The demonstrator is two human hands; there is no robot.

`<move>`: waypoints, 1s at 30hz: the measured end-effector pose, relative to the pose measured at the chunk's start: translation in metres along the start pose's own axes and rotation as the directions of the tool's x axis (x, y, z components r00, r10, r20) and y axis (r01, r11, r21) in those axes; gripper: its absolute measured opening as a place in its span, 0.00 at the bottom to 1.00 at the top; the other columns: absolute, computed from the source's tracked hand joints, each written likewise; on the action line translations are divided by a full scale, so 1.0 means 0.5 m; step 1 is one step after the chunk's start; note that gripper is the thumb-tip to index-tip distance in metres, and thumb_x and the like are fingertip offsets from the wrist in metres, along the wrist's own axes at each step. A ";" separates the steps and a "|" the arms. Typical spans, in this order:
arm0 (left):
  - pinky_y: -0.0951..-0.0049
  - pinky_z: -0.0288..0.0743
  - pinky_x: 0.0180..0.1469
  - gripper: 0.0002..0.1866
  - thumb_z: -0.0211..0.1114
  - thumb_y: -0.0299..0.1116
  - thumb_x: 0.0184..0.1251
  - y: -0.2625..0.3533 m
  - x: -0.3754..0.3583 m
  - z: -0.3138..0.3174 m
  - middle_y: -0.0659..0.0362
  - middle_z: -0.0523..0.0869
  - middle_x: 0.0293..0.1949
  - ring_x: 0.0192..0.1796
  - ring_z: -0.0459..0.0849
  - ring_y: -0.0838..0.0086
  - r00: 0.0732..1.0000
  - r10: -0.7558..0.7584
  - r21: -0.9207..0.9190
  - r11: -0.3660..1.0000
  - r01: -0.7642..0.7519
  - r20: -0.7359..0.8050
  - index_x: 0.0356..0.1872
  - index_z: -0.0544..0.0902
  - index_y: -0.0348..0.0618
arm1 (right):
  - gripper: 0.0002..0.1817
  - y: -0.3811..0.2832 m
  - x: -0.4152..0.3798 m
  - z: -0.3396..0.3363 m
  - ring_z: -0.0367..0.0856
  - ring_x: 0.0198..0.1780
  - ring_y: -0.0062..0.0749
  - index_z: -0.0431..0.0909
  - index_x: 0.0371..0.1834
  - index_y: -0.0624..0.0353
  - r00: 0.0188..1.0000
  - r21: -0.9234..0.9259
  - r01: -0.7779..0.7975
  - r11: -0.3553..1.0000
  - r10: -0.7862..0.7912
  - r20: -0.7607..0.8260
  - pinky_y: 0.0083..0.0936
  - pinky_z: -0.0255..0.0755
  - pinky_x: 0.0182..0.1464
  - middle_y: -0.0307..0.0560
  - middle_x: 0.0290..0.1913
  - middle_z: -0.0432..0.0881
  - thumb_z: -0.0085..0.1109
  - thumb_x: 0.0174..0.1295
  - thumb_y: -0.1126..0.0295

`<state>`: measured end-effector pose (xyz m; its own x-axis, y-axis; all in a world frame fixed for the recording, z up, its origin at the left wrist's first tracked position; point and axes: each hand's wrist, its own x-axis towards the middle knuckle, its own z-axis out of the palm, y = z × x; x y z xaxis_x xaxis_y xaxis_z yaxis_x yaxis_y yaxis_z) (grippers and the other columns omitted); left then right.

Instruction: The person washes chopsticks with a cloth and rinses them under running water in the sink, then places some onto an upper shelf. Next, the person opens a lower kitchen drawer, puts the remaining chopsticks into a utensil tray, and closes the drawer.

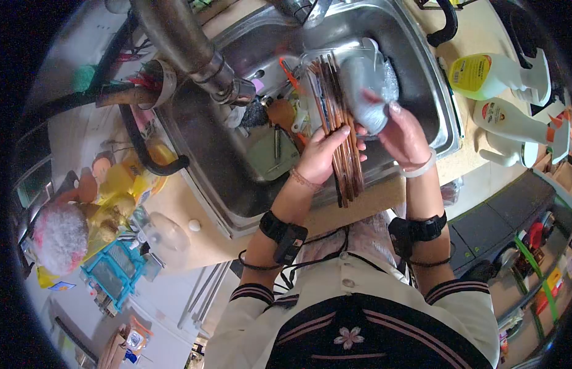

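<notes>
My left hand (pixel 324 152) is wrapped round a bundle of brown chopsticks (pixel 349 175), held lengthwise over the near part of the metal sink (pixel 230 197). Their upper ends fan out slightly past the fingers. Close beside the bundle, my right hand (pixel 408 136) grips a silvery-grey, blurred pad (pixel 365 101) with a red patch on it. Thumb and fingers pinch its lower end, and it overlaps the chopsticks' right side in this view. Behind both hands, a clear plastic container (pixel 379 54) lies in the sink.
A greenish board (pixel 270 154) and small utensils lie in the sink's left part, under a thick faucet pipe (pixel 187 46). Spray bottles (pixel 476 74) stand on the right counter. At left are a yellow bag (pixel 123 197), a white knob-like piece (pixel 194 225) and a blue rack (pixel 119 270).
</notes>
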<state>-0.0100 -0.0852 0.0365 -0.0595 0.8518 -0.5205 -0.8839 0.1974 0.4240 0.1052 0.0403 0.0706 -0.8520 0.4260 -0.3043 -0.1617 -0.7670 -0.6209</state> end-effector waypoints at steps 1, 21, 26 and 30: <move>0.65 0.79 0.35 0.11 0.50 0.31 0.64 -0.004 -0.004 0.006 0.55 0.79 0.34 0.33 0.81 0.69 0.999 0.040 0.001 0.999 -0.040 -0.021 0.46 0.70 0.39 | 0.24 0.014 0.011 0.011 0.73 0.43 0.28 0.67 0.50 0.68 0.996 -0.007 0.007 1.000 -0.008 -0.084 0.24 0.67 0.47 0.49 0.46 0.75 0.38 0.65 0.56; 0.80 0.61 0.20 0.07 0.49 0.36 0.66 0.017 -0.025 0.054 0.66 0.66 0.21 0.18 0.65 0.82 0.986 -0.165 0.162 0.974 0.161 0.013 0.37 0.69 0.44 | 0.12 0.043 0.095 -0.008 0.76 0.30 0.24 0.74 0.37 0.64 0.940 -0.151 -0.030 0.988 -0.023 -0.340 0.20 0.70 0.32 0.43 0.32 0.79 0.51 0.60 0.65; 0.81 0.61 0.20 0.07 0.49 0.36 0.66 0.022 -0.010 0.038 0.65 0.65 0.22 0.18 0.64 0.83 0.990 -0.134 0.157 0.978 0.140 -0.051 0.34 0.67 0.44 | 0.12 0.076 0.095 0.019 0.72 0.21 0.18 0.74 0.34 0.61 0.909 -0.214 0.021 0.977 -0.107 -0.402 0.15 0.61 0.17 0.38 0.26 0.77 0.52 0.59 0.62; 0.82 0.62 0.21 0.11 0.49 0.35 0.66 0.040 -0.017 0.067 0.65 0.66 0.23 0.19 0.65 0.83 0.995 -0.088 0.210 0.975 0.077 0.043 0.46 0.69 0.43 | 0.13 0.031 0.099 0.001 0.74 0.24 0.19 0.73 0.37 0.61 0.918 -0.019 0.058 0.998 -0.061 -0.392 0.16 0.65 0.20 0.38 0.28 0.78 0.51 0.60 0.61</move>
<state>-0.0114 -0.0722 0.0743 0.0385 0.8512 -0.5235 -0.7688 0.3598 0.5286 0.0600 0.0491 0.0461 -0.5771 0.6259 -0.5246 -0.2017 -0.7317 -0.6511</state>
